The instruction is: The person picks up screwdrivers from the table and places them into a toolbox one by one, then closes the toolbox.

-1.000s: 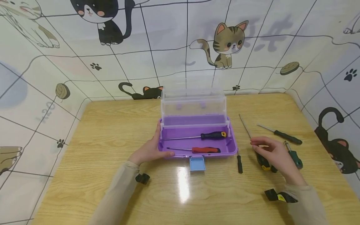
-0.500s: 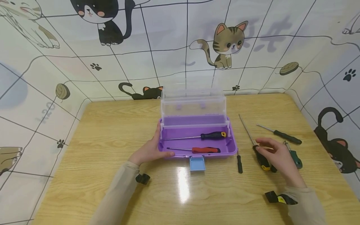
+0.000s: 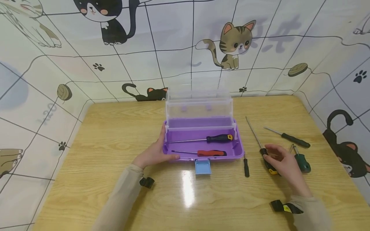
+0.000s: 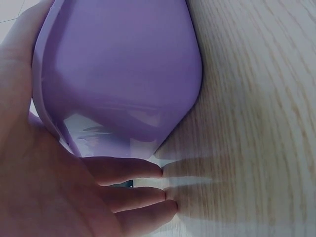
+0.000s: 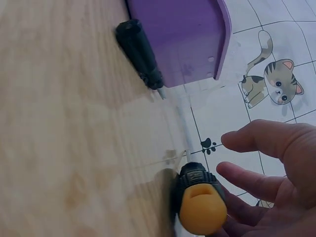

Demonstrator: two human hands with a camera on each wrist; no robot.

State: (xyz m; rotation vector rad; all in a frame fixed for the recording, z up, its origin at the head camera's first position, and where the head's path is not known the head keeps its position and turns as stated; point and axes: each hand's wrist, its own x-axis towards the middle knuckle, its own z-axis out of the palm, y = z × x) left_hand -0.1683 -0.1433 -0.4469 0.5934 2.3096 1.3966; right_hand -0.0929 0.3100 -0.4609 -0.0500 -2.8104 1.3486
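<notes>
A purple toolbox (image 3: 240, 150) with its clear lid raised stands on the table. My left hand (image 3: 150, 155) rests against its left end, the thumb along the front rim; in the left wrist view several fingers (image 4: 133, 197) stretch straight near the tabletop. Beside the long black-and-yellow screwdriver (image 3: 262, 151) is my right hand (image 3: 290, 170), its fingers spread and loosely bent, not closed around the handle. From the right wrist the yellow handle end (image 5: 202, 212) shows close to those fingers. Inside the box lie a red screwdriver (image 3: 212, 153) and a black-and-yellow one (image 3: 219, 138).
A short black screwdriver (image 3: 246, 168) lies just right of the box. Farther right are a slim black screwdriver (image 3: 296, 140) and a stubby green one (image 3: 303, 164). The box's blue latch (image 3: 203, 166) hangs down in front. Cat-patterned walls (image 3: 176, 64) border the table (image 3: 115, 134).
My right hand has shifted slightly back toward the person and lower over the long screwdriver's handle, uncovering more of the green screwdriver. My left hand and the toolbox have stayed put.
</notes>
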